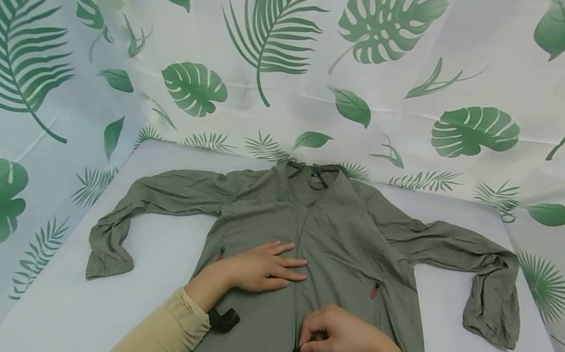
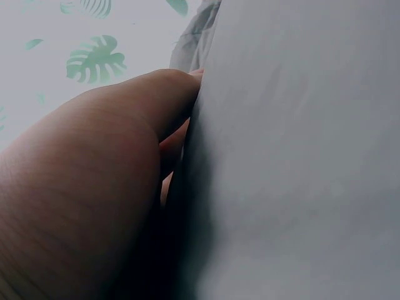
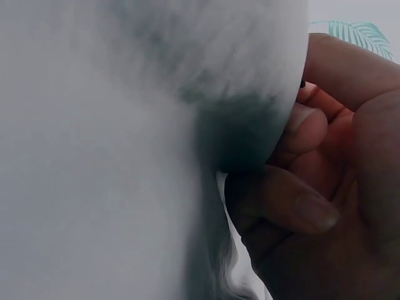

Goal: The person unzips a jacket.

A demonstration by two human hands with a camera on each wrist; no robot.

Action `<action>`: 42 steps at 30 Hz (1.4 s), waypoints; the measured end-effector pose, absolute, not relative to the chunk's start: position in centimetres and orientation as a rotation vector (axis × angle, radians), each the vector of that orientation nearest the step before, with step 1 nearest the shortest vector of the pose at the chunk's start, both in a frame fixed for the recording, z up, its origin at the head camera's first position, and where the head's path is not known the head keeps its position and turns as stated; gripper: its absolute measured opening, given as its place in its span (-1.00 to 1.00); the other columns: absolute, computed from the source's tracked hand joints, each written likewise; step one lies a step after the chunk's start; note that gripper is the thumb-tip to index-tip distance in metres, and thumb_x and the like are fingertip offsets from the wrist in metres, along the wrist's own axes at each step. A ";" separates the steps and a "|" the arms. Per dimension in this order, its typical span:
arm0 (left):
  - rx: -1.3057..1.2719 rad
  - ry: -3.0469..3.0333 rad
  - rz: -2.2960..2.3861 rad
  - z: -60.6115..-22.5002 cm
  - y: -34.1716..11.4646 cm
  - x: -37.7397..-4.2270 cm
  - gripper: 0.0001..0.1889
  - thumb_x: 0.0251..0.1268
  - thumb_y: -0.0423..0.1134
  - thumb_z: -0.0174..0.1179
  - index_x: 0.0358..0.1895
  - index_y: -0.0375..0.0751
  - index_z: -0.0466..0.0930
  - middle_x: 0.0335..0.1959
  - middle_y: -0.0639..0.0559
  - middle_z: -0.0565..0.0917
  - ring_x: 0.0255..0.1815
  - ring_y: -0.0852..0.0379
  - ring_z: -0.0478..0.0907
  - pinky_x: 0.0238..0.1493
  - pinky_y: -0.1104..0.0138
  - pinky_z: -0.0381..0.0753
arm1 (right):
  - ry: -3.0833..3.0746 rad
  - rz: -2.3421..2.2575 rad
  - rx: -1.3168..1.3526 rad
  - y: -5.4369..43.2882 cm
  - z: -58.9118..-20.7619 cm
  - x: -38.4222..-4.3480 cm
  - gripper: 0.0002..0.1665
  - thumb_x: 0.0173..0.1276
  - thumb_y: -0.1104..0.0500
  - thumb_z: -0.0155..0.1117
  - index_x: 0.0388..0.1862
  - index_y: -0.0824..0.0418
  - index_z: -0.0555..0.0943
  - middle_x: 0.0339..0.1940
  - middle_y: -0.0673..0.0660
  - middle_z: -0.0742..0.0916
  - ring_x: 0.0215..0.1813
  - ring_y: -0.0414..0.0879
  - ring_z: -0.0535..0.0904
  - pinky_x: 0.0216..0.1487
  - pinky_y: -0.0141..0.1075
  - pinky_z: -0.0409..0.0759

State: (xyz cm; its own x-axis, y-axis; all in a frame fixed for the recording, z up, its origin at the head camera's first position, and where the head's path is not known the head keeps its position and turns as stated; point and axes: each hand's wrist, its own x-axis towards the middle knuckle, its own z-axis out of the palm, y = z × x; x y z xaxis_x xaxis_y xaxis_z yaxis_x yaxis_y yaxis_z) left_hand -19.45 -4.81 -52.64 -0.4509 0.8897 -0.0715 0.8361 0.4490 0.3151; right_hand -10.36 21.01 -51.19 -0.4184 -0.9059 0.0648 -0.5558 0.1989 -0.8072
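A grey-green jacket (image 1: 247,319) lies front up, its sleeves spread to both sides. My left hand (image 1: 264,267) rests flat on its chest, fingers straight and reaching the front zipper (image 1: 296,296). Lower down, my right hand (image 1: 337,333) has curled fingers and pinches the small dark zipper pull (image 1: 295,350). In the left wrist view the left hand (image 2: 125,137) lies along the fabric, its fingertips hidden. The right wrist view shows the right hand (image 3: 331,156) with thumb and fingers bent; fabric covers what they grip.
The jacket lies on a white table (image 1: 43,298). Red-tabbed pocket zippers (image 1: 374,291) sit on both sides of the front. Behind the table hangs a white curtain (image 1: 295,97) with green leaf prints. Dark straps (image 1: 223,320) are at both wrists.
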 end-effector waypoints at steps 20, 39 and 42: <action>1.480 2.458 0.382 -52.5 -4.8 -19.6 -0.57 0.62 0.08 -0.18 0.47 0.41 0.25 0.59 0.33 0.10 0.66 0.00 -0.13 0.73 0.14 -0.22 | 2.281 -0.851 -1.088 19.9 -48.3 -7.6 -0.85 0.44 -0.01 0.26 -0.38 -0.14 0.64 -0.47 -0.32 0.61 -0.56 -0.49 0.40 -0.49 -0.60 0.52; 1.519 2.495 0.386 -52.5 -4.9 -19.3 -0.59 0.63 0.04 -0.15 0.44 0.32 0.35 0.57 0.25 0.19 0.64 -0.05 -0.03 0.72 0.08 -0.12 | 1.984 -1.181 -0.720 20.9 -50.5 -7.6 -0.77 0.47 -0.05 0.21 -0.27 0.03 0.67 -0.59 0.04 0.65 -0.63 -0.24 0.56 -0.62 -0.29 0.69; 1.539 2.494 0.336 -51.6 -4.8 -18.5 -0.59 0.63 0.04 -0.16 0.43 0.30 0.38 0.57 0.21 0.22 0.64 -0.07 -0.01 0.71 0.03 -0.09 | 1.982 -1.205 -0.731 20.8 -50.8 -7.6 -0.78 0.47 -0.05 0.21 -0.26 0.03 0.67 -0.61 0.08 0.64 -0.64 -0.27 0.54 -0.65 -0.29 0.67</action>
State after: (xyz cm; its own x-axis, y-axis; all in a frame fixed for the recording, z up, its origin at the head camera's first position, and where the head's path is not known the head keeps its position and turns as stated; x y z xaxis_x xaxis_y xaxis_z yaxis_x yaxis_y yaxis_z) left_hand -18.52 -4.77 -51.59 -0.4423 0.8958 -0.0435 0.8524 0.4349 0.2903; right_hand -7.58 20.78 -50.80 -0.5996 -0.7536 -0.2694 -0.1076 0.4094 -0.9060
